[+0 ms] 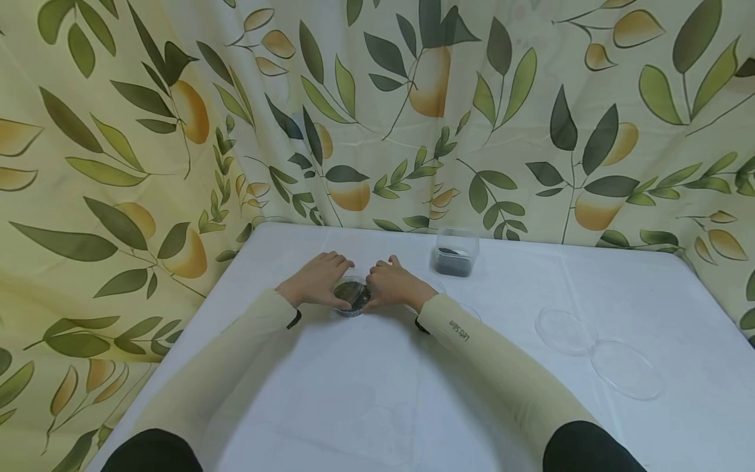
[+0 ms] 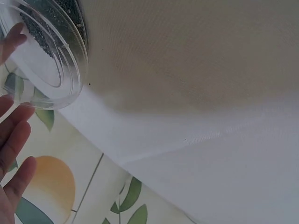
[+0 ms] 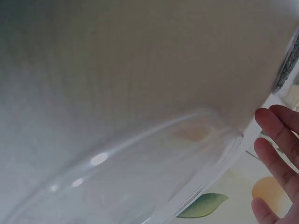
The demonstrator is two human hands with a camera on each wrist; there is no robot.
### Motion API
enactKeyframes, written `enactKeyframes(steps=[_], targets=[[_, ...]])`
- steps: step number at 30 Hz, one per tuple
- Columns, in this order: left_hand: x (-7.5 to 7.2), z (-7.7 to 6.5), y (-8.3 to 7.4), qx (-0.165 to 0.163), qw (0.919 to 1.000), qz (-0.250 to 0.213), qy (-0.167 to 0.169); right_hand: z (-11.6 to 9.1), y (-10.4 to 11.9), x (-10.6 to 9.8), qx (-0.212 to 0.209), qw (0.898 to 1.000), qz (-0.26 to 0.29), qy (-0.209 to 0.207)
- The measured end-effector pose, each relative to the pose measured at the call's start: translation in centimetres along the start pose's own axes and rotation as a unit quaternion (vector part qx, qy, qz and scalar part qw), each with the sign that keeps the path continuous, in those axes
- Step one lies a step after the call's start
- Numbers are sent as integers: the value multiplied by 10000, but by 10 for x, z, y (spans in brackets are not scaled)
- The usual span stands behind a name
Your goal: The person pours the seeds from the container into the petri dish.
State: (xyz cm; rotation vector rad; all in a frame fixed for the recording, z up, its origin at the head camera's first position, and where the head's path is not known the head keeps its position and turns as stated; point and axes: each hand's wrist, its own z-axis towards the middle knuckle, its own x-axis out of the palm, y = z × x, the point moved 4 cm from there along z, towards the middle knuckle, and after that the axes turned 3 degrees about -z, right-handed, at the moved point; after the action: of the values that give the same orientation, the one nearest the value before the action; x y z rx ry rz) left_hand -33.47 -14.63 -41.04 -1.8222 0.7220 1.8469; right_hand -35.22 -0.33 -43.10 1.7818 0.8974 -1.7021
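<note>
Sitting between the half-curled left hand and right hand, a round, clear plastic dish of dark granules is held by both at its rim.

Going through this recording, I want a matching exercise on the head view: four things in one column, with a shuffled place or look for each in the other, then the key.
Things
1. round dish
2. box-shaped tub
3. right sleeve
4. hanging cloth

Places and looks
A. standing on the table, near its far edge
B. printed with green leaves and orange fruit
C. between the left hand and the right hand
D. pale, with dark lettering

Right pairs: 1-C, 2-A, 3-D, 4-B
</note>
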Motion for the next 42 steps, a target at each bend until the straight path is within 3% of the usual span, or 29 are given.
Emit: enactKeyframes(steps=[22,42], targets=[[11,9,-13,-74,9996,-95,247,-7,-5,-2,227,9997,-35,120],[19,6,-11,-270,9993,-87,224,-23,-6,-11,340,9989,-132,-300]])
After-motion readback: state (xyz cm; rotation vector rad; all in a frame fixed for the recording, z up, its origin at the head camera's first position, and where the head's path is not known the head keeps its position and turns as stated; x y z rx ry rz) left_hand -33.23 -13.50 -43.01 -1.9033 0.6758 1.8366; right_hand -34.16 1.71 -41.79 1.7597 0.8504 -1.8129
